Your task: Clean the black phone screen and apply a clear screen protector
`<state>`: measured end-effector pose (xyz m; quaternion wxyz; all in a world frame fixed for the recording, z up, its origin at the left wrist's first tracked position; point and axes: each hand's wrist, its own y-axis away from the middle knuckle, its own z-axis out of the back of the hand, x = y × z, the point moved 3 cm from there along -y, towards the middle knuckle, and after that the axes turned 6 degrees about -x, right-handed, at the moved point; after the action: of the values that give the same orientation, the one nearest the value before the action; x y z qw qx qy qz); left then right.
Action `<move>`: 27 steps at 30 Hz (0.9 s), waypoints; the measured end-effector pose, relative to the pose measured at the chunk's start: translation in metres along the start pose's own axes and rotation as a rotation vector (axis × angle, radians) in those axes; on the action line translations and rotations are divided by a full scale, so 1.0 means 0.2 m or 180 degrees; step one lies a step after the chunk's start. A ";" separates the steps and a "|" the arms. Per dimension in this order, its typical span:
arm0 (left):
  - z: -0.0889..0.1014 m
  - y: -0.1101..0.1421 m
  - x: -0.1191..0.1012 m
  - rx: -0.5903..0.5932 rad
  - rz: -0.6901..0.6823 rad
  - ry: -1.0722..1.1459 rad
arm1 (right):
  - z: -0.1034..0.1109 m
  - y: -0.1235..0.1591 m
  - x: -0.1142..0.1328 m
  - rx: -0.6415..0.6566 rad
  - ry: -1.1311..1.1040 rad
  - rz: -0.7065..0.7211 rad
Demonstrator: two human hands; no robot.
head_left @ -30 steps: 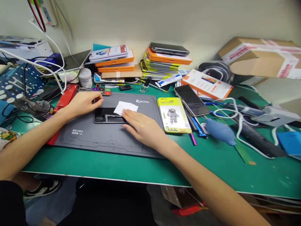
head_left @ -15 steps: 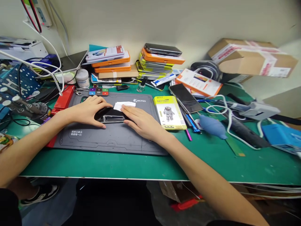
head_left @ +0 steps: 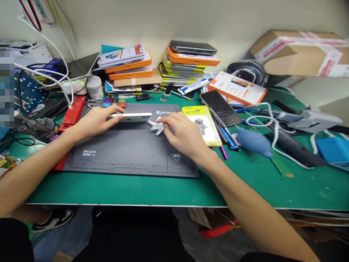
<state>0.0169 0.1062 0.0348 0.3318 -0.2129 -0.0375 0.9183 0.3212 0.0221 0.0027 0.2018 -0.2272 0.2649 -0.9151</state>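
My left hand grips a phone by its left end, thumb on the near edge and fingers behind. The phone is tilted up, so its pale long side edge faces me and its screen is hidden. Close to the phone's right end, my right hand pinches a crumpled white wipe between thumb and fingers. Both hands are above a dark grey work mat.
Right of the mat lie a yellow battery box, a dark phone, and a blue air blower. Stacked boxes line the wall. A red tool borders the mat's left side. A person's shoe shows below the table.
The phone, lying flat on the mat before, is now tilted up in my left hand. My right hand has moved right off the phone with the wipe, which is now crumpled.
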 end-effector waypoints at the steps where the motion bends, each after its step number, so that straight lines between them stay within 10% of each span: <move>1: 0.00 -0.01 0.02 -0.0185 0.0185 0.0141 | 0.00 0.00 0.00 -0.0050 0.0073 -0.0069; 10: 0.01 -0.04 0.08 -0.0577 0.0507 0.1063 | -0.02 0.01 0.01 -0.0285 0.0093 -0.0397; 27: 0.04 0.01 -0.03 0.0790 -0.0039 0.1632 | -0.08 0.02 0.05 0.0244 -0.0458 -0.0056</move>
<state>0.0173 0.1014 0.0442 0.3595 -0.3957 0.1590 0.8300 0.3061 0.0215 -0.0083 0.2209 -0.2869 0.2124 -0.9076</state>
